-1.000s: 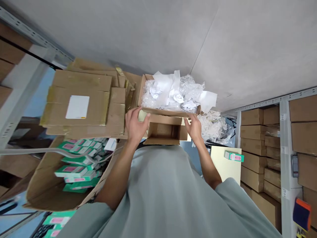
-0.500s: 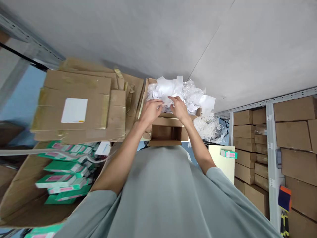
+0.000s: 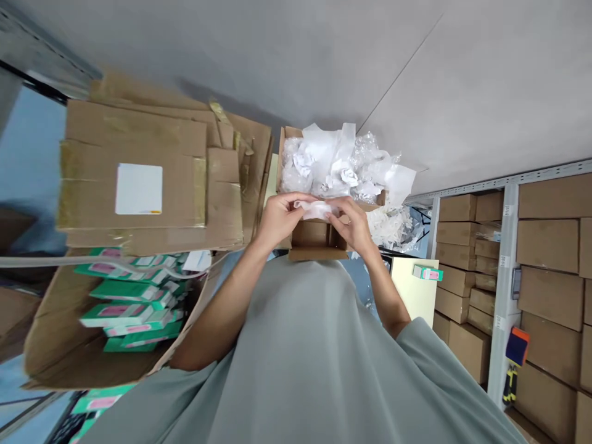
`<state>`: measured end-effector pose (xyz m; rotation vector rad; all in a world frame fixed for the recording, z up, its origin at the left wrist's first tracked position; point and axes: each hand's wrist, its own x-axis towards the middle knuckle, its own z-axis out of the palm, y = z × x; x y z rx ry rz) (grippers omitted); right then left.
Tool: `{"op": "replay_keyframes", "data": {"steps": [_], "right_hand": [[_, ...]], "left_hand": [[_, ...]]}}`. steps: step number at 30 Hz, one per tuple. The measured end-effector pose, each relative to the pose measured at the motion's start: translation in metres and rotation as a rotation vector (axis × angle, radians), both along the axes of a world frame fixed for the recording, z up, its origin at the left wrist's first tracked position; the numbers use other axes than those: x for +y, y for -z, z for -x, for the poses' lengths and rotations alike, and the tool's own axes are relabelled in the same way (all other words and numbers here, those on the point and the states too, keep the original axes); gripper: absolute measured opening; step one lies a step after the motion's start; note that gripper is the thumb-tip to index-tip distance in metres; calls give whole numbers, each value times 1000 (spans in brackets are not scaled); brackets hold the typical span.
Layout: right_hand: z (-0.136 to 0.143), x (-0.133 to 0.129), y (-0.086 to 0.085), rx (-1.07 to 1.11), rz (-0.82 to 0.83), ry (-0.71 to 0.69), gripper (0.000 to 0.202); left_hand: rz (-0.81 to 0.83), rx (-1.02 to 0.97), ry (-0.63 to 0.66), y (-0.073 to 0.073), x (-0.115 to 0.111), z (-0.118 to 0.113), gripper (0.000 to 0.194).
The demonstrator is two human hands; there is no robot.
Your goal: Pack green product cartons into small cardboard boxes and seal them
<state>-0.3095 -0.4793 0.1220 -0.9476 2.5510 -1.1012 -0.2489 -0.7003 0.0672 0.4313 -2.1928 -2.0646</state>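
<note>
A strip of white paper (image 3: pixel 316 210) is stretched between my two hands. My left hand (image 3: pixel 279 219) pinches its left end, and my right hand (image 3: pixel 352 224) has its fingers closed on the right end. Directly below the paper is an open small cardboard box (image 3: pixel 318 253), its front flap toward my shirt. Behind my hands stands a wider carton (image 3: pixel 280 154) heaped with crumpled white paper (image 3: pixel 324 151) and clear bubble wrap (image 3: pixel 296 176).
Flattened cardboard (image 3: pixel 182 185) is stacked at the left, above a large carton (image 3: pixel 50 345) of green-and-white boxes (image 3: pixel 123 290). Shredded paper (image 3: pixel 393 228) hangs right of the paper carton. One green box (image 3: pixel 428 273) lies on a pale board (image 3: pixel 411 290). Shelves (image 3: pixel 504 271) hold brown boxes.
Both hands have come back from the carton of crumpled paper toward me, over the small box. A white paper strip now shows between them. The view has shifted slightly.
</note>
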Motion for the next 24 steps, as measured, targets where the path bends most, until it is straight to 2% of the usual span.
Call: {"op": "replay_keyframes", "data": {"steps": [2,7,9,12,15,17,21,24], "right_hand": [[-14,9,18,-60,-90,-11,28],[-32,30,68,-239,-488,82,39],[-33,36,77,-279,-631,94,41],[-34,40,79,-312,-824,73,42],[-35,41,69,-296,-888,60,42],[-33,40,58,-255,-826,79,41],[-8,30,34,-134,-575,141,37],[29,4,16,-19,-440,149,37]], "left_hand": [[-49,-70,105,20,7,-12,28],[-8,-272,344,76,33,-33,29],[90,-332,387,90,44,-37,28],[248,-383,419,97,54,-40,30],[312,-379,424,91,55,-42,36],[304,-349,393,80,51,-42,37],[276,-237,234,45,38,-30,34],[343,-116,61,16,25,-6,33]]}}
